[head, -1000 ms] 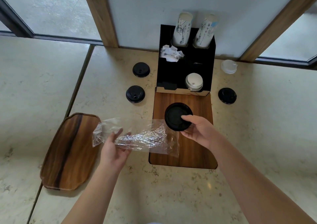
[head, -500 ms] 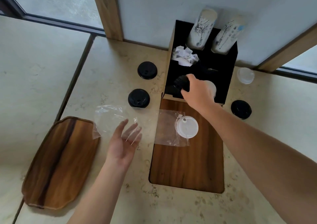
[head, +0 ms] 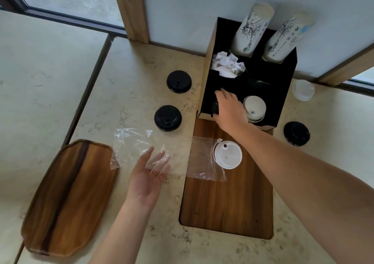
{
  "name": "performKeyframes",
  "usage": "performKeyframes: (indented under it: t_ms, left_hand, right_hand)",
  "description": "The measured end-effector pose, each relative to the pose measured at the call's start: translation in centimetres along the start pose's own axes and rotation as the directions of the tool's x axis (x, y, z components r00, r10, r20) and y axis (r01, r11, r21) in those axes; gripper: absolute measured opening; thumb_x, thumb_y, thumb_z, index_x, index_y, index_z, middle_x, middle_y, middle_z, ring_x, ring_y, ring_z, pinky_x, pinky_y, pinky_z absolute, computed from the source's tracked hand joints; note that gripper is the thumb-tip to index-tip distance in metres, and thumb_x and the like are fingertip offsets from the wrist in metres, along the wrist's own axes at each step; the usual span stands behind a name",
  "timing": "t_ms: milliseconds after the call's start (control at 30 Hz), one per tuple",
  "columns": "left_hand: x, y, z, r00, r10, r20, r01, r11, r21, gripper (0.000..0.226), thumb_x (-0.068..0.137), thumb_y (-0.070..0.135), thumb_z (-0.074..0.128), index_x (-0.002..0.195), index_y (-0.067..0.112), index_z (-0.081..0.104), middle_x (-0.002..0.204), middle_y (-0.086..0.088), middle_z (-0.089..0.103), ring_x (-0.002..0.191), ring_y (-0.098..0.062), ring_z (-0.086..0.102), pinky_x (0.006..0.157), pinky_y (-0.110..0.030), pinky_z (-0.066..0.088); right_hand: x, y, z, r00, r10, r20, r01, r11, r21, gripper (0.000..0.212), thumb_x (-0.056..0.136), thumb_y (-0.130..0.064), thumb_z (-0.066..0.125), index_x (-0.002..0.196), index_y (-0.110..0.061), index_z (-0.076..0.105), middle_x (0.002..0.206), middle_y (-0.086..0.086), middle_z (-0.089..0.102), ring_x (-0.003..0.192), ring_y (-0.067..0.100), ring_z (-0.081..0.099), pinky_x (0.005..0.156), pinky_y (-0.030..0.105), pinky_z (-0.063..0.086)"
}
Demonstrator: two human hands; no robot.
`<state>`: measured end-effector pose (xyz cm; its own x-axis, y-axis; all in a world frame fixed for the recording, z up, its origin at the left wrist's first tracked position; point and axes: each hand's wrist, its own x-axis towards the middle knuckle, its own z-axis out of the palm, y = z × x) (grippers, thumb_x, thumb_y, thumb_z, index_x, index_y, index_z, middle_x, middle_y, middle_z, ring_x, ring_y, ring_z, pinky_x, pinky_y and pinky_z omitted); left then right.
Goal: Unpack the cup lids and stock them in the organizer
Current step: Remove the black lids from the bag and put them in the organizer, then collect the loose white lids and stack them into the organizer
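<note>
The right hand (head: 228,110) is reaching into the front-left compartment of the black organizer (head: 283,85), fingers curled down over a black lid (head: 215,108) that is only partly visible under them; whether the grip is closed on it or already letting go cannot be told. A second ago that hand was gripping the black lid over the wooden board (head: 228,199); half a second ago it was already at the compartment. Judged from this, one lid is being stocked and the step is nearly complete.

The left hand (head: 148,175) is hovering open, fingers spread, holding nothing. A second ago it was pinching the clear wrapper; the wrapper (head: 133,144) is now lying loose on the counter (head: 60,81) just beyond the fingertips, its corner overlapping the wooden tray (head: 68,195) at the counter's left edge.

A white lid (head: 227,154) is now showing on the board, half out of a second clear bag (head: 202,158). White lids (head: 254,107) are stacked in the front-right compartment. Three loose black lids are lying on the counter: two left of the organizer (head: 179,81) (head: 168,118), one right (head: 296,133); a clear lid (head: 303,89) is sitting near the back right corner. Several lids remain to stock.

Two cup stacks (head: 254,29) (head: 287,35) are carrying line drawings and small print, too small to read.
</note>
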<state>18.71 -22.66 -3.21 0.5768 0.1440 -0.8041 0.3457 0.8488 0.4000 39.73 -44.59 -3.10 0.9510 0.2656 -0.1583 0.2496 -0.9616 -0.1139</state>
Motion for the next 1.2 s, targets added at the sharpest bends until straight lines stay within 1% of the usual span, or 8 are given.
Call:
performKeyframes:
  t_ms: [133, 333, 500, 733, 933, 1067, 1133, 1200]
  left_hand:
    - [0.3, 0.3, -0.5, 1.0, -0.009, -0.003, 0.009, 1.0, 0.011, 0.031, 0.093, 0.025, 0.075, 0.123, 0.017, 0.073, 0.122, -0.015, 0.073, 0.105, -0.029, 0.076, 0.093, -0.041, 0.057]
    - [0.3, 0.3, -0.8, 1.0, -0.01, -0.006, 0.01, 1.0, 0.019, 0.031, 0.091, 0.025, 0.076, 0.121, 0.017, 0.073, 0.12, -0.015, 0.074, 0.113, -0.032, 0.072, 0.095, -0.042, 0.056]
    - [0.1, -0.1, -0.9, 0.999, 0.004, -0.034, -0.002, 0.998, 0.069, 0.042, 0.094, 0.024, 0.072, 0.133, 0.011, 0.067, 0.121, -0.017, 0.074, 0.112, -0.033, 0.073, 0.094, -0.042, 0.057]
    - [0.4, -0.7, -1.5, 0.995, 0.0, -0.101, 0.015, 0.989, 0.148, 0.023, 0.094, 0.023, 0.07, 0.114, 0.012, 0.073, 0.113, -0.013, 0.074, 0.093, -0.027, 0.072, 0.078, -0.039, 0.056]
    - [0.6, -0.7, -1.9, 0.993, -0.004, -0.121, 0.018, 0.993, 0.117, 0.023, 0.095, 0.021, 0.071, 0.116, 0.011, 0.072, 0.11, -0.013, 0.074, 0.098, -0.026, 0.074, 0.077, -0.036, 0.057]
    - [0.0, -0.4, -1.8, 0.992, -0.035, -0.123, 0.032, 0.999, -0.033, 0.021, 0.096, 0.012, 0.068, 0.116, 0.006, 0.068, 0.104, -0.012, 0.07, 0.096, -0.028, 0.074, 0.079, -0.035, 0.059]
    - [-0.7, 0.0, -1.6, 0.991, -0.056, -0.124, 0.034, 0.984, -0.172, 0.011, 0.097, 0.007, 0.064, 0.108, 0.004, 0.064, 0.103, -0.013, 0.065, 0.095, -0.029, 0.072, 0.081, -0.034, 0.058]
    - [-1.3, 0.1, -1.3, 0.988, -0.048, -0.145, 0.006, 0.962, -0.274, 0.003, 0.099, 0.001, 0.061, 0.099, 0.005, 0.061, 0.098, -0.013, 0.063, 0.087, -0.027, 0.068, 0.08, -0.033, 0.058]
  right_hand:
    - [0.8, 0.5, -0.3, 0.988, 0.081, 0.13, -0.119, 0.941, 0.316, 0.09, 0.086, -0.02, 0.074, 0.16, -0.013, 0.023, 0.167, 0.015, 0.021, 0.152, 0.04, 0.019, 0.119, 0.05, 0.027]
    - [2.0, 1.4, -1.1, 0.944, 0.013, 0.33, -0.095, 0.967, 0.235, 0.103, 0.084, -0.024, 0.073, 0.164, -0.024, 0.008, 0.171, 0.012, 0.001, 0.154, 0.042, 0.003, 0.121, 0.051, 0.019]
    - [2.9, 1.7, -0.9, 0.947, 0.02, 0.319, -0.092, 0.973, 0.211, 0.104, 0.087, -0.026, 0.074, 0.163, -0.024, 0.005, 0.17, 0.013, 0.003, 0.154, 0.041, 0.002, 0.121, 0.053, 0.018]
    - [2.4, 1.2, 0.0, 0.982, 0.017, 0.188, -0.025, 0.999, 0.041, 0.099, 0.09, -0.035, 0.074, 0.163, -0.02, 0.009, 0.166, 0.017, 0.014, 0.149, 0.043, 0.014, 0.114, 0.058, 0.034]
    - [2.4, 0.7, -1.2, 0.973, 0.065, 0.22, -0.105, 0.98, 0.172, 0.1, 0.09, -0.04, 0.074, 0.163, -0.021, 0.008, 0.167, 0.015, 0.013, 0.151, 0.041, 0.011, 0.118, 0.055, 0.025]
    - [-1.8, -0.7, -3.2, 0.972, 0.236, -0.007, -0.216, 0.9, 0.379, 0.071, 0.094, -0.039, 0.069, 0.152, -0.013, 0.037, 0.154, 0.014, 0.037, 0.141, 0.032, 0.036, 0.113, 0.044, 0.036]
    - [-6.8, -2.7, -3.7, 0.909, 0.379, -0.174, -0.218, 0.787, 0.577, 0.035, 0.097, -0.032, 0.064, 0.126, -0.015, 0.056, 0.123, 0.002, 0.057, 0.11, 0.014, 0.058, 0.094, 0.032, 0.05]
    - [-13.1, -5.3, -2.9, 0.855, 0.497, -0.147, -0.217, 0.601, 0.769, 0.004, 0.097, -0.026, 0.061, 0.099, -0.022, 0.061, 0.089, -0.015, 0.064, 0.075, -0.001, 0.059, 0.069, 0.023, 0.054]
